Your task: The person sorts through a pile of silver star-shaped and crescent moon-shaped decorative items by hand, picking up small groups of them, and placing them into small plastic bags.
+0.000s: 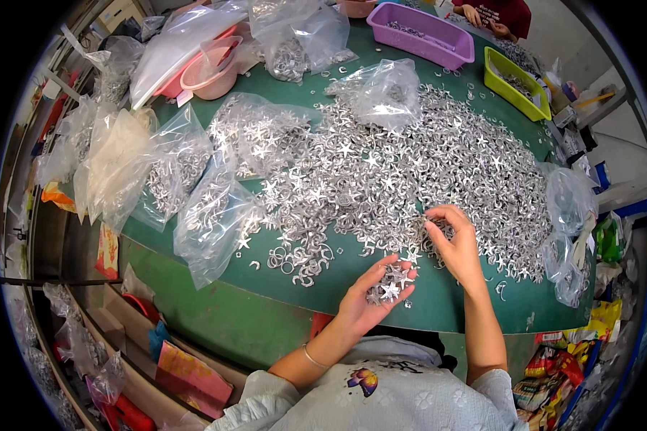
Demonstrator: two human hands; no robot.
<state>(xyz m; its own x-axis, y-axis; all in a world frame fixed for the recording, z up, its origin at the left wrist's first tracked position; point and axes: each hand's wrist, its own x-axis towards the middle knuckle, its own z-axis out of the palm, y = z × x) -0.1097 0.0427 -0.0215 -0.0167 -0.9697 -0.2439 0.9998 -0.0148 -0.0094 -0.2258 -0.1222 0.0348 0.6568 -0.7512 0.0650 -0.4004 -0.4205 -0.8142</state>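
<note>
My left hand [358,300] is palm up near the table's front edge, its fingers cupped around a small handful of silver star-shaped metal pieces [389,290]. Just right of it, my right hand [459,243] reaches over the front of a wide pile of small silver metal pieces [388,179]. Its thumb and forefinger are bent close together at the pile; whether a piece sits between them is too small to tell. Stars, crescents and rings are mixed in the pile. A few loose rings [287,267] lie at its front left.
Clear plastic bags of silver pieces [212,215] line the pile's left side, and another bag [384,93] rests on top. Farther back are a pink bowl [210,75], a purple bin [420,36] and a green bin [517,85]. Another person's hands [485,21] are at the far side.
</note>
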